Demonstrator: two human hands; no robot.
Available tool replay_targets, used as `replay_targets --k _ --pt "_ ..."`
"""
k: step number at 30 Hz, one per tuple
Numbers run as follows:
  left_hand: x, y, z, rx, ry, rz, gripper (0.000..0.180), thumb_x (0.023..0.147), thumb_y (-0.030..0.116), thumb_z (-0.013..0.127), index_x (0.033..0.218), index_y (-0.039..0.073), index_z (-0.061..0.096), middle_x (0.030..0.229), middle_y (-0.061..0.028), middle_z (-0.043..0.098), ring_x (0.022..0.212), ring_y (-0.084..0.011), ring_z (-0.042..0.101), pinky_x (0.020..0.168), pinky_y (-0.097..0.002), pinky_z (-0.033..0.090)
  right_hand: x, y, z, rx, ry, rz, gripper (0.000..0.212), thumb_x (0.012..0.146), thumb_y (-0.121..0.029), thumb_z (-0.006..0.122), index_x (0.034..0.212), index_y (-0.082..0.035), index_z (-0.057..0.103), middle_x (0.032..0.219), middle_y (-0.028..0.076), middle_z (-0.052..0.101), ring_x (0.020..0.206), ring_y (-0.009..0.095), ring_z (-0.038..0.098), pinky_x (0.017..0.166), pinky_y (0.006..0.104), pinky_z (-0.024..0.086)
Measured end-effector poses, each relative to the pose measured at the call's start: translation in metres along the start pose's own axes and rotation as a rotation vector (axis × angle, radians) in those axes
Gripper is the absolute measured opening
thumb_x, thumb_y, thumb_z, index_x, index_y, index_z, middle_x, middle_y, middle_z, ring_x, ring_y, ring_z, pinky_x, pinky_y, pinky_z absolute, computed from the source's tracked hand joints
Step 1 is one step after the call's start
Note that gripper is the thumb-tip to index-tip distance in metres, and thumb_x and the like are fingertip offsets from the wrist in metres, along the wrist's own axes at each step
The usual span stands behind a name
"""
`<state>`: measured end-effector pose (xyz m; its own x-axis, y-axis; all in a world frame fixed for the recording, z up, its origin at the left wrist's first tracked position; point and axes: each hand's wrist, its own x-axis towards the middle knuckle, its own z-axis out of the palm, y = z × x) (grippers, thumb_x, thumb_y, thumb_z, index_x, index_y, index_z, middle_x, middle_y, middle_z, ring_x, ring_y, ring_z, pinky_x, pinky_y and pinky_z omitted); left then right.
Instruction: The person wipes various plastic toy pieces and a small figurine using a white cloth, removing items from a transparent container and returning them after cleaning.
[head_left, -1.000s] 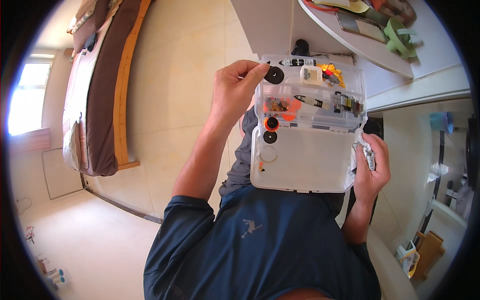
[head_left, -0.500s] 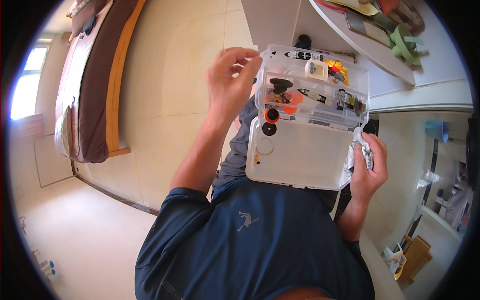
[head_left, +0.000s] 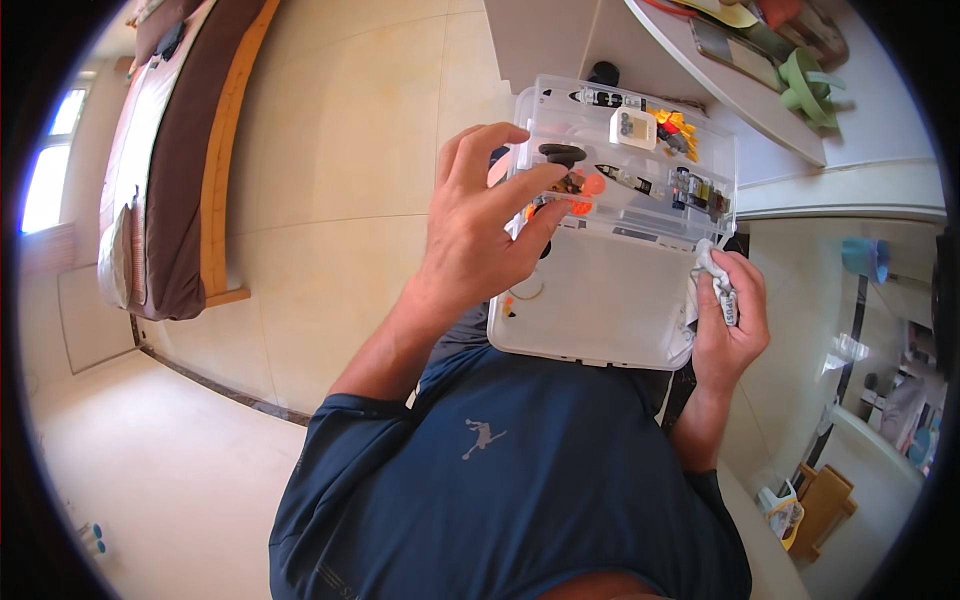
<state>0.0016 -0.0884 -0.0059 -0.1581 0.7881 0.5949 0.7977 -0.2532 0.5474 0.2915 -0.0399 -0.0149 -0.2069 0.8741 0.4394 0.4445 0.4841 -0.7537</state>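
Note:
My left hand (head_left: 480,220) reaches over the left side of a clear plastic compartment case (head_left: 655,228), fingers spread and nothing seen in them. Its index finger and thumb sit just above small orange parts (head_left: 581,207), next to black discs (head_left: 562,154). My right hand (head_left: 737,320) is closed on a crumpled white cloth (head_left: 716,285) with dark print, at the case's right edge. Other compartments hold small toy boats (head_left: 625,179), yellow pieces (head_left: 677,130) and a small white box (head_left: 633,129). My left hand partly covers the case's near-left parts.
The translucent near section (head_left: 610,300) of the case rests against my lap, with a thin ring and tiny orange bits at its left. A curved tabletop (head_left: 735,80) with a green item (head_left: 808,88) juts in at the far right. A bed (head_left: 175,200) stands left.
My left hand has come down and right from the case's far-left corner to over the orange parts, its fingers spreading. My right hand keeps hold of the cloth.

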Motion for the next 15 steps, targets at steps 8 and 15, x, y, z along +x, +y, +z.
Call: replay_targets --k 8,15 --pt "0.028 -0.006 0.001 0.073 -0.308 0.093 0.029 0.085 0.010 0.080 0.115 0.013 0.079 0.153 -0.0179 0.054 0.143 -0.0432 0.046 0.114 -0.0509 0.043 -0.005 0.006 -0.003 -0.025 0.014 0.001 0.026 0.087 0.007 0.073 0.113 0.002 0.074 0.114 0.014 0.072 0.103 0.025 0.070 0.093 0.0340 0.054" --pt "0.044 -0.012 -0.004 0.061 -0.432 0.098 0.021 0.089 0.007 0.076 0.110 0.009 0.079 0.151 -0.0177 0.056 0.146 -0.0400 0.045 0.116 -0.0507 0.042 -0.006 0.010 -0.002 -0.001 0.020 0.026 0.026 0.086 0.007 0.073 0.112 0.002 0.074 0.113 0.014 0.072 0.103 0.025 0.070 0.092 0.0336 0.054"
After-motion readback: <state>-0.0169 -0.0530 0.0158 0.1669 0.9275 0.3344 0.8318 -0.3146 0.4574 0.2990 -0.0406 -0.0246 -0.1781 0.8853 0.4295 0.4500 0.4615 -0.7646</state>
